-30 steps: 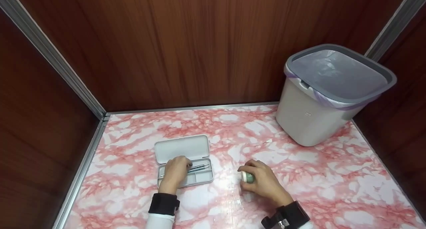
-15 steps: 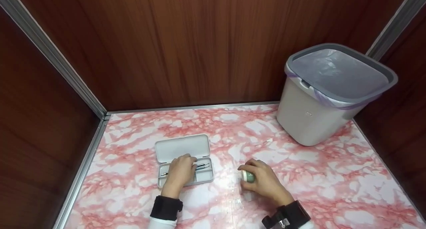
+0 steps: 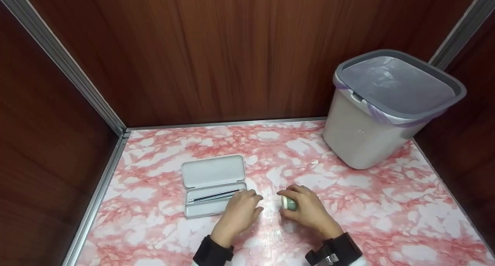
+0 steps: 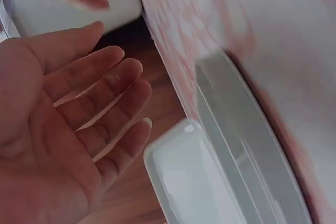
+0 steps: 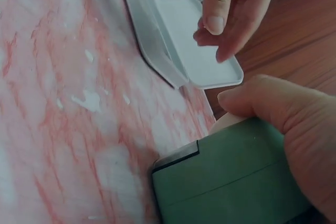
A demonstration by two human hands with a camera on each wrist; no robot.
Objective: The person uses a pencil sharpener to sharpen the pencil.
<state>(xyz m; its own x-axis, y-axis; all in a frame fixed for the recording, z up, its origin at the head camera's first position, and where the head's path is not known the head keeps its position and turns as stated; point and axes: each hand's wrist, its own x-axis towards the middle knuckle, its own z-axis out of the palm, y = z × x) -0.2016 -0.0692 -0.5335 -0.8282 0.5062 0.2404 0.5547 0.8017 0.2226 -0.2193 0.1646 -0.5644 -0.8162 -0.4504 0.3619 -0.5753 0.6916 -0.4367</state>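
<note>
In the head view my right hand grips a small green pencil sharpener with a white end, close over the table. A hole shows in that end in the left wrist view. Fingers spread and holding nothing, my left hand hovers between the sharpener and a light grey pencil case, overlapping the case's right corner. The case lies with its lid raised. Several thin pens or pencils rest in its upper compartment; their right ends are partly hidden by the left hand.
A beige trash bin with a grey rim and a liner stands at the back right. Brown wood-grain panels enclose the back and sides of the red-and-white marbled table. Small pale flecks lie on the surface.
My left hand has left the inside of the pencil case and moved right, toward the sharpener, uncovering the pens. My right hand stays in place with the pencil sharpener.
</note>
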